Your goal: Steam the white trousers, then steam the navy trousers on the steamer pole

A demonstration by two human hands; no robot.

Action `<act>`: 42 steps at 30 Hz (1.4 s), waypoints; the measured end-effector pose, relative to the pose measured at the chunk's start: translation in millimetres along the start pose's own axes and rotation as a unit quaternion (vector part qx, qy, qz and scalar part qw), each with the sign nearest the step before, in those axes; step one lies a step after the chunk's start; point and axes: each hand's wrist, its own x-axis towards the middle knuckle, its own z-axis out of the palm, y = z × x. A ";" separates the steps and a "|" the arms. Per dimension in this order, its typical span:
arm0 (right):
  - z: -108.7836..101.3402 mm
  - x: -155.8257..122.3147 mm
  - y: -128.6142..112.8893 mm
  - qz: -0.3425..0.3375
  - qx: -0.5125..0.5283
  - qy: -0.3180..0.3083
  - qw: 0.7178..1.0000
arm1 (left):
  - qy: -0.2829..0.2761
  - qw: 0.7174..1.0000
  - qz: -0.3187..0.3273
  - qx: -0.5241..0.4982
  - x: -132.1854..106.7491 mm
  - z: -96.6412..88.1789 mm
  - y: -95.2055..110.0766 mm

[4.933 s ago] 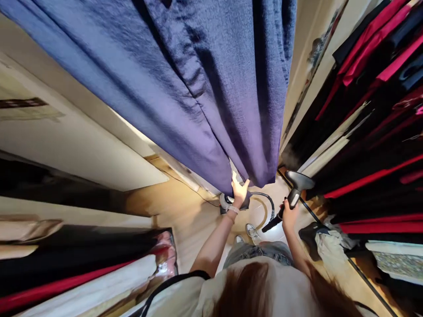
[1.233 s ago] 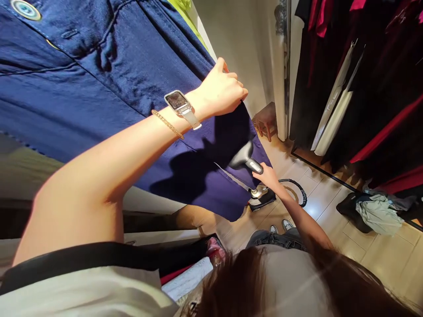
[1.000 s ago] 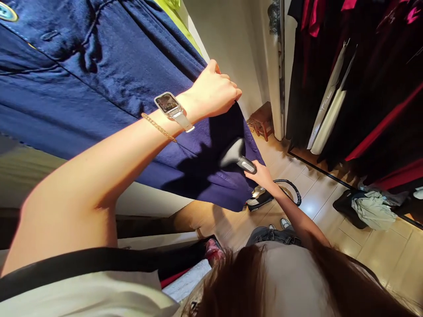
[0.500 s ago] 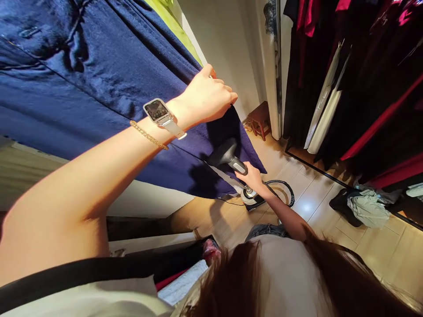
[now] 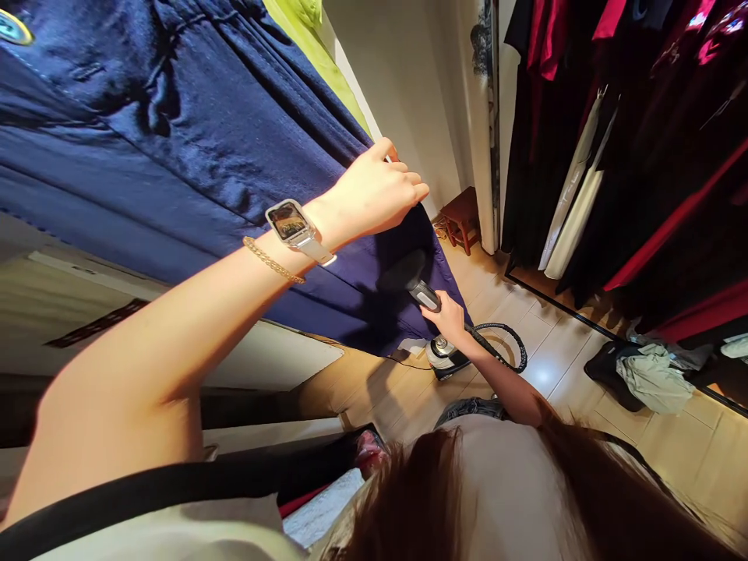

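Navy-blue woven garment [image 5: 175,156] hanging in a long fall across the upper left of the view, with a lime-green cloth [image 5: 309,31] showing behind it. Left hand [image 5: 374,191] raised to the garment's edge, fingers curled closed around a fold of the cloth; square smartwatch [image 5: 291,224] with a pale strap and thin gold chain bracelet [image 5: 272,261] on that wrist. Right hand [image 5: 449,319] lower down, fingers wrapped shut around the black-and-grey handle of a handheld garment steamer [image 5: 424,294], its dark flared head blurred, right at the navy cloth. On the pale wood-plank floor [image 5: 561,374] below, round steamer base [image 5: 445,354] with looped black hose [image 5: 502,336]. Off to the right, rack of black and red clothes [image 5: 561,140], pale green cloth [image 5: 654,379] heaped on a black bag [image 5: 605,366], and small red wooden stool [image 5: 461,218] beside a white door frame [image 5: 482,117].
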 end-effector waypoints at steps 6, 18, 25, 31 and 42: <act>4.7 -0.9 10.1 0.048 -0.007 0.007 0.999 | -0.012 0.997 0.014 0.081 -1.1 -2.6 1.5; 10.5 3.1 42.8 0.110 -0.002 -0.031 0.993 | -0.025 0.997 0.000 0.073 3.0 -1.0 -1.8; 21.8 11.7 72.0 0.166 -0.061 -0.085 0.981 | -0.051 0.997 -0.023 0.048 6.3 13.2 -11.5; 16.8 12.4 76.2 0.149 -0.037 -0.097 0.983 | -0.089 0.994 -0.016 0.058 10.5 22.9 -22.0; 23.9 34.9 114.6 0.071 -0.034 -0.251 0.965 | -0.105 0.989 -0.076 0.066 14.8 43.2 -40.2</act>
